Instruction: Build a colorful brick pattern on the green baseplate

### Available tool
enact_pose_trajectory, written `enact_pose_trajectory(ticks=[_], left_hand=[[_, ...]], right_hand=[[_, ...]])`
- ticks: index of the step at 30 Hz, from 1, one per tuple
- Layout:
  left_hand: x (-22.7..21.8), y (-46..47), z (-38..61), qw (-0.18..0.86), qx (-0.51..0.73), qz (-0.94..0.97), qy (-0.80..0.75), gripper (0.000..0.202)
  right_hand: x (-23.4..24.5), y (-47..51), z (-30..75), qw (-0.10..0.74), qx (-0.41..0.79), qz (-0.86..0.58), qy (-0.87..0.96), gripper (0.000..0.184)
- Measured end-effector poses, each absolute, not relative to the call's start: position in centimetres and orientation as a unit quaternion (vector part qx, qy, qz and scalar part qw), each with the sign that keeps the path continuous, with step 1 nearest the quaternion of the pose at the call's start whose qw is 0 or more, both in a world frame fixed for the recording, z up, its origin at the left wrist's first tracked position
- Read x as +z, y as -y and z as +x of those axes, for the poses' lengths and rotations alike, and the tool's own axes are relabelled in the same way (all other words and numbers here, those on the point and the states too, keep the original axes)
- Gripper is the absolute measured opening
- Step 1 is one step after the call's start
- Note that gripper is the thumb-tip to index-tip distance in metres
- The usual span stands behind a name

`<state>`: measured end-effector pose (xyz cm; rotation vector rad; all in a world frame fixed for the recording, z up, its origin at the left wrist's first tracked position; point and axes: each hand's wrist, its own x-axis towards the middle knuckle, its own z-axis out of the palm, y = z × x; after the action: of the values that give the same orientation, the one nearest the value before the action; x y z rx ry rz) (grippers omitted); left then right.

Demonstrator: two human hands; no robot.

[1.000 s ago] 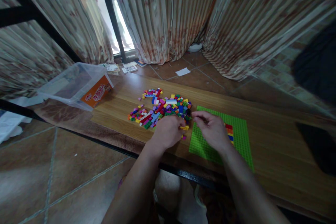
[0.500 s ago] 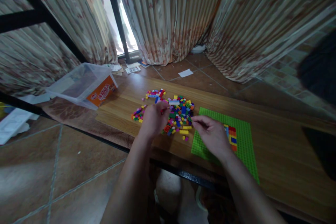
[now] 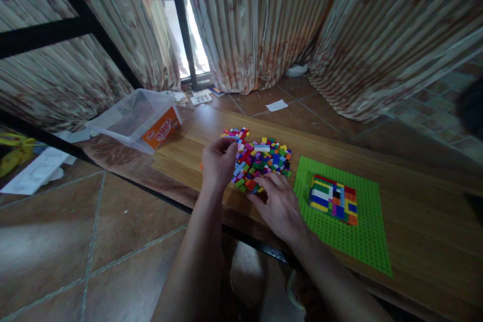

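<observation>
Toy bricks (image 3: 269, 161) of many colours form a loose pile on the tabletop (image 3: 422, 226), just beyond your hands; places below are given from this pile. Well to its left stands a transparent bin (image 3: 162, 131) with an orange label, probably set aside so that the bricks themselves lie within your reach. Your left hand (image 3: 218, 166) is raised at the pile's left side, thumb and fingers curled in toward one another; whether they pinch a brick cannot be told. Your right hand (image 3: 278, 205) reaches over the pile's near edge, back upward, thumb and fingertips spread apart, a pose that seems suited to small pieces; contact with them cannot be made out. Right of the pile, and apart from it, a green baseplate (image 3: 368, 246) lies flat, its studs presumably giving a firm footing to the rectangular brick block (image 3: 334, 198) on it.

Surface and room, again left to right: white moulded packaging (image 3: 35, 171) lies far left of the pile, seemingly on the tiled floor (image 3: 132, 241); brown cloth (image 3: 113, 156) shows by the bin; the wood-grain tabletop carries pile and baseplate alike. Beyond the pile, a white sheet of paper (image 3: 276, 105) lies before long patterned curtains (image 3: 241, 35).
</observation>
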<state>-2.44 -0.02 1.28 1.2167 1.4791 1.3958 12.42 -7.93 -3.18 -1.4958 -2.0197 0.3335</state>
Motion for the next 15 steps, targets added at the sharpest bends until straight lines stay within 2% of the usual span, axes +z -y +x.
enact_pose_trajectory(ticks=[8,15], left_hand=[[1.0,-0.2,-3.3,0.368,0.540,0.476,-0.589,0.017],[0.2,0.5,-4.7,0.309,0.292,0.616,-0.663,0.003]], right_hand=[[-3.7,7.5,12.0,0.277,0.063,-0.586,0.759,0.016],[-3.5,7.1,13.1,0.290,0.048,-0.612,0.734,0.020]])
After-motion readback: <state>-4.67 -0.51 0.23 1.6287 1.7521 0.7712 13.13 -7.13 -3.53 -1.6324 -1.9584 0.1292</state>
